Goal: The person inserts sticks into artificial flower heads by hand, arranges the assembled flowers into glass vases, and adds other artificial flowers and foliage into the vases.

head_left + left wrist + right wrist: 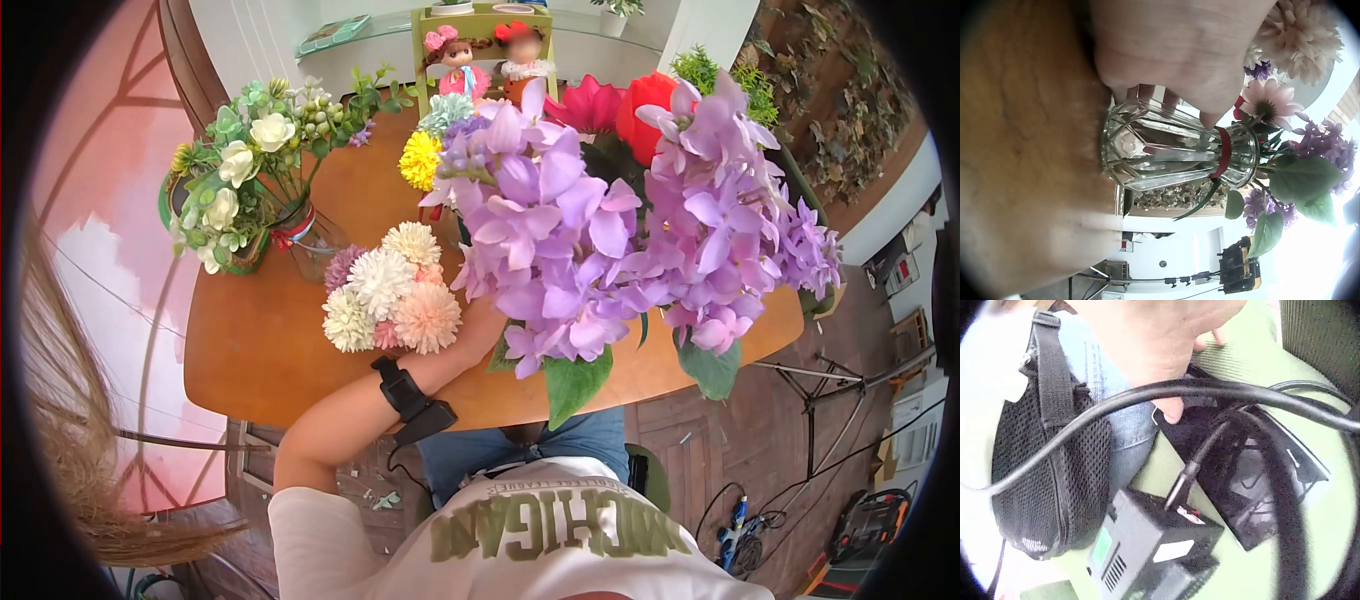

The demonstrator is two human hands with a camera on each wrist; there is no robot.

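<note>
In the left wrist view my left hand (pixel 1172 53) grips a clear faceted glass vase (pixel 1169 153), its fingers round the far side and visible through the glass. A red ribbon (pixel 1225 153) circles the vase's neck. Purple flowers (pixel 560 230) rise large in the head view and mostly hide the vase and that hand. My right hand (pixel 1154 347) is low at the green ribbed seat, beside the jeans, out of the head view. Its thumb lies over the corner of a flat, glossy black slab (pixel 1235 481), with fingertips spread apart from it.
Pale pompom flowers (pixel 390 290) stand near the left forearm. White roses in another glass vase (pixel 318 250) stand at the table's left. Two dolls (pixel 460 75) sit at the back. A black cable (pixel 1210 390), a black box (pixel 1154 544) and a mesh pouch (pixel 1054 469) surround my right hand.
</note>
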